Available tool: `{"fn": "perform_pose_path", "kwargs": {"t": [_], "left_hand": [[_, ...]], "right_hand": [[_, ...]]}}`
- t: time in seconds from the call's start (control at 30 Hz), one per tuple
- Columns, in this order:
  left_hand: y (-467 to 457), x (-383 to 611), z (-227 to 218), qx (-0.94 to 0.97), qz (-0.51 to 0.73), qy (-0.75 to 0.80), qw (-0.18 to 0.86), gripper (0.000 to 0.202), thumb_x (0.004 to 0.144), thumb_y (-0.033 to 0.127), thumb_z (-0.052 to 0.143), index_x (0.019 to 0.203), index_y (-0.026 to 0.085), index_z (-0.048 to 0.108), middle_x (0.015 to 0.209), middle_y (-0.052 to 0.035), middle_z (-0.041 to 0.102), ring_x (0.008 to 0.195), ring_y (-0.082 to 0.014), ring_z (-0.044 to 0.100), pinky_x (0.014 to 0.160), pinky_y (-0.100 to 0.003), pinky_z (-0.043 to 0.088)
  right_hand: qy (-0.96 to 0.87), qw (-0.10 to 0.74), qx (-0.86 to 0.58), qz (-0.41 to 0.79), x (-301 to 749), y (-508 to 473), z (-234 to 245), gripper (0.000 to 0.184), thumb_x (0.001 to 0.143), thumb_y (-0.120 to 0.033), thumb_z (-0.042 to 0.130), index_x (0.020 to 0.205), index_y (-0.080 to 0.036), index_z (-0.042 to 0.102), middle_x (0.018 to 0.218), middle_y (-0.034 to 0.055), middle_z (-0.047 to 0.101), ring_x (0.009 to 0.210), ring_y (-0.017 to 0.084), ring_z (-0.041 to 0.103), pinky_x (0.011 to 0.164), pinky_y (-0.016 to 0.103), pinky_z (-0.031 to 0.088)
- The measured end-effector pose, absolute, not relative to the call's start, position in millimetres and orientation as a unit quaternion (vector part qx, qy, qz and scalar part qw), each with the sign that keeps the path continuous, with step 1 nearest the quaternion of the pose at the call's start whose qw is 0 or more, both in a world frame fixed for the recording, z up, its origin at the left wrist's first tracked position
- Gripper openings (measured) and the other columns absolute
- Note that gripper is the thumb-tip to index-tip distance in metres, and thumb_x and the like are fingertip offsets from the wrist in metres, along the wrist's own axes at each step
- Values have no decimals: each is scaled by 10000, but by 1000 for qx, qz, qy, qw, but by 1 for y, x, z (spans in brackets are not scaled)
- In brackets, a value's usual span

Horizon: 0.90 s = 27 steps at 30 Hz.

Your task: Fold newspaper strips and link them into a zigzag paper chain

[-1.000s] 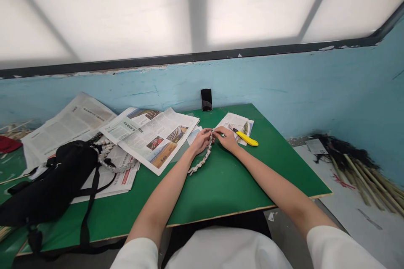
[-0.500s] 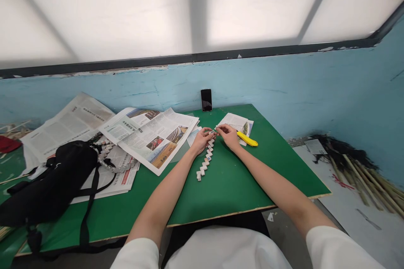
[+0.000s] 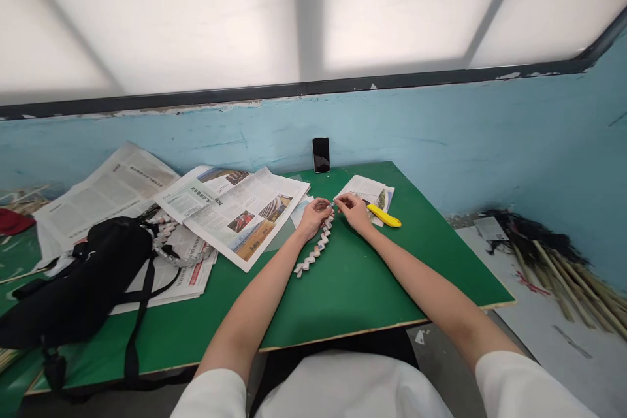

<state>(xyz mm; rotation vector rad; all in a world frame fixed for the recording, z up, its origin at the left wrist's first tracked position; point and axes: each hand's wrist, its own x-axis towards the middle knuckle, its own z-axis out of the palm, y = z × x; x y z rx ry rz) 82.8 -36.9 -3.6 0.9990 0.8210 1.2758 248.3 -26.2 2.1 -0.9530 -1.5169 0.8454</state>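
A zigzag chain of folded paper (image 3: pixel 317 249) hangs down from my left hand (image 3: pixel 314 217), its lower end reaching toward me over the green tabletop. The fingers of my left hand are closed on the chain's upper end. Close beside it, my right hand (image 3: pixel 353 211) pinches a small piece of paper at that same end; the piece is mostly hidden by the fingertips. Just right of my right hand lies a yellow utility knife (image 3: pixel 385 216), partly over a cut piece of newspaper (image 3: pixel 365 187).
A black phone (image 3: pixel 321 155) leans against the blue wall at the back. Open newspapers (image 3: pixel 240 209) and a black bag (image 3: pixel 93 281) with straps cover the left of the green table (image 3: pixel 343 300). Bamboo sticks (image 3: pixel 563 274) lie beyond the table's right edge.
The lower end of the paper chain has swung to the left and turned. Both hands stay nearly in place, with small finger shifts at the chain's upper end.
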Motion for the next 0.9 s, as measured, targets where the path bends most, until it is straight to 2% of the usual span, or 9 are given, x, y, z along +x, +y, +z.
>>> {"fn": "perform_pose_path", "kwargs": {"t": [0.2, 0.37, 0.57, 0.9], "left_hand": [[-38, 82, -3, 440, 548, 354, 617, 574, 569, 433, 948, 931, 172, 587, 834, -3, 638, 638, -138, 661, 484, -206, 440], [-40, 83, 0, 447, 547, 351, 615, 554, 580, 425, 943, 916, 174, 581, 843, -3, 632, 629, -125, 651, 475, -195, 429], [-39, 82, -1, 424, 546, 350, 632, 582, 551, 424, 959, 907, 168, 576, 778, 6, 616, 605, -130, 639, 392, -170, 318], [-31, 79, -6, 387, 539, 338, 667, 547, 560, 370, 965, 917, 149, 615, 716, -1, 639, 540, -101, 589, 459, -204, 384]], "right_hand": [[-646, 545, -406, 349, 248, -27, 2, 331, 862, -567, 678, 874, -237, 676, 782, 32, 699, 619, 206, 637, 616, 356, 538], [-655, 540, -400, 346, 248, -29, 5, 327, 874, -564, 658, 876, -237, 677, 797, 36, 703, 628, 211, 645, 624, 369, 542], [-652, 532, -397, 366, 248, -28, 7, 340, 855, -569, 682, 880, -230, 679, 777, 35, 704, 631, 213, 651, 633, 373, 553], [-673, 503, -379, 389, 248, -28, -1, 328, 845, -551, 699, 912, -230, 679, 817, 42, 722, 727, 222, 692, 709, 363, 589]]}}
